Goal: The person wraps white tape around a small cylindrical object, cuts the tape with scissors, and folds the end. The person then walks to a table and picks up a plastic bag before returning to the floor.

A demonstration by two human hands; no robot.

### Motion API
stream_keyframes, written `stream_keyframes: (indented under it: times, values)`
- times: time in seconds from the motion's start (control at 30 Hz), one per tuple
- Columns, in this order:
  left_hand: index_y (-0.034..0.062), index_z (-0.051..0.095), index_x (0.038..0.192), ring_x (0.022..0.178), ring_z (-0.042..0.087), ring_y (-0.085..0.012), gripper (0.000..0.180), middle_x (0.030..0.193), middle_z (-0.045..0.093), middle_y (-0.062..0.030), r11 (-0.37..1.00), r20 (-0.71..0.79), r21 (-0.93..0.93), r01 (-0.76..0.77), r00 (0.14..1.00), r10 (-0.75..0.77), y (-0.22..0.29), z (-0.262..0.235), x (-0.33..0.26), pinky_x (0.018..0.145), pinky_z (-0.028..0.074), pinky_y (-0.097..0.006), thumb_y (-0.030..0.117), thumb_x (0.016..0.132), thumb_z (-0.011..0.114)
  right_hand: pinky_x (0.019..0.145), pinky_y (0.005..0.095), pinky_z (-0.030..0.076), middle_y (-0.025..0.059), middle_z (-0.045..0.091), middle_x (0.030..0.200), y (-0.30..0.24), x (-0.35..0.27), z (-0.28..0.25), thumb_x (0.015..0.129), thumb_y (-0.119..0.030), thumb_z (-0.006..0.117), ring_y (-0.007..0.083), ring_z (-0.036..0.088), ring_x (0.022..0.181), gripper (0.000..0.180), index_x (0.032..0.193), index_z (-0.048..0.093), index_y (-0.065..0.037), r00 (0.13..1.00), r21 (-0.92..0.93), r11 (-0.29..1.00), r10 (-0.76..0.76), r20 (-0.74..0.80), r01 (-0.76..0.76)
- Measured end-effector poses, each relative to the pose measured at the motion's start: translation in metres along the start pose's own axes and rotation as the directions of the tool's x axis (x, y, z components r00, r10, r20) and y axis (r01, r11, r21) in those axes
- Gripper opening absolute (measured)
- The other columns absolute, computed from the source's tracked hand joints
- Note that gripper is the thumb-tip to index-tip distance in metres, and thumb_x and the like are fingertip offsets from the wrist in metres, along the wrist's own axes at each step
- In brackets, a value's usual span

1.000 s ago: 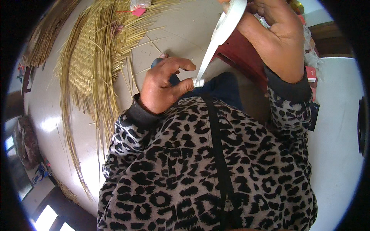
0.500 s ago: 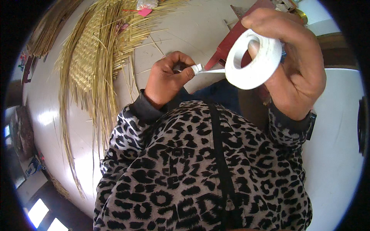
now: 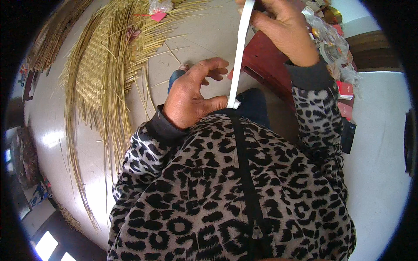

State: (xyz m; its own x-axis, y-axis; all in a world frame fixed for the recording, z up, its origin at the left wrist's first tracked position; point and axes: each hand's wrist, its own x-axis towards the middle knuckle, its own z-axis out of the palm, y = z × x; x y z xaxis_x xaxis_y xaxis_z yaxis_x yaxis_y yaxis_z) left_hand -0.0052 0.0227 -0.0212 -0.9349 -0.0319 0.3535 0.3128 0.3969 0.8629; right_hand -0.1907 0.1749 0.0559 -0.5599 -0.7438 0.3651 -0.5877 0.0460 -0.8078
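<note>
Left hand (image 3: pixel 191 93), parted wide, has white tape (image 3: pixel 237 65) at its thumb tip; right hand (image 3: pixel 278 30), toward two o'clock, grips the tape.

The upper end of the long, narrow strip of white tape (image 3: pixel 237 61) is cut off by the picture's edge, and so is the bare right hand (image 3: pixel 285 32) beside it. At the strip's lower end, white wrapping (image 3: pixel 234 105) hides the thumb tip of the bare left hand (image 3: pixel 185 95). Right of the strip, the dark red, flat-sided furniture (image 3: pixel 265 65) is partly covered; farther right, the contents of the crumpled clear plastic bag (image 3: pixel 333 37) cannot be told.
</note>
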Motion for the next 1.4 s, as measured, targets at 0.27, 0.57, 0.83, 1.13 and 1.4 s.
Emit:
stream_keyframes:
  times: [0.27,0.57,0.83,1.13,1.4]
  values:
    - [0.002,0.048,0.13,0.108,0.06,-0.021,0.07,0.125,0.059,-0.0114,0.906,-0.188,-0.407,-0.118,0.981,0.043,-0.003,-0.016,0.009,0.087,0.05,-0.033,0.02,0.073,0.085,0.091,0.0268,0.046,0.0025,0.062,0.108,0.078,-0.036,0.029,0.09,-0.002,0.058,0.011,0.057,0.103,0.032,0.122,0.058,-0.003,0.911,0.097,0.935,0.305,0.276,-0.342]
    - [0.0041,0.059,0.119,0.095,0.066,-0.02,0.032,0.1,0.07,-0.0121,0.657,-0.193,-0.754,-0.002,0.957,-0.219,-0.01,-0.022,0.024,0.078,0.052,-0.029,0.026,0.095,0.064,0.084,0.0273,0.047,0.0054,0.062,0.102,0.044,-0.067,0.047,0.088,-0.007,0.061,0.0125,0.058,0.093,0.034,0.122,0.056,-0.002,0.925,0.314,0.889,0.243,0.291,-0.333]
    - [0.0064,0.06,0.111,0.093,0.064,-0.0224,0.025,0.091,0.07,-0.0105,0.599,-0.09,-0.797,0.075,0.966,-0.241,-0.015,-0.019,0.023,0.077,0.049,-0.031,0.027,0.096,0.062,0.083,0.0287,0.048,0.0072,0.062,0.101,0.045,-0.072,0.04,0.088,-0.008,0.062,0.0142,0.059,0.091,0.034,0.121,0.056,-0.001,0.908,0.286,0.88,0.295,0.299,-0.38]
    - [0.0069,0.06,0.111,0.086,0.066,-0.0177,0.02,0.097,0.069,-0.0139,0.53,-0.1,-0.847,0.033,0.97,-0.222,-0.018,-0.015,0.025,0.073,0.052,-0.029,0.023,0.098,0.061,0.079,0.0285,0.048,0.008,0.063,0.098,0.05,-0.072,0.041,0.087,-0.011,0.064,0.0136,0.058,0.088,0.034,0.119,0.058,0.0,0.924,0.268,0.899,0.279,0.261,-0.347]
    - [0.0064,0.06,0.111,0.095,0.065,-0.0187,0.022,0.105,0.068,-0.0128,0.551,-0.135,-0.834,0.044,0.95,-0.281,-0.022,-0.016,0.023,0.077,0.053,-0.03,0.024,0.097,0.061,0.077,0.0275,0.048,0.0066,0.064,0.097,0.052,-0.073,0.046,0.087,-0.012,0.064,0.013,0.059,0.086,0.034,0.118,0.059,0.0,0.915,0.287,0.881,0.303,0.267,-0.376]
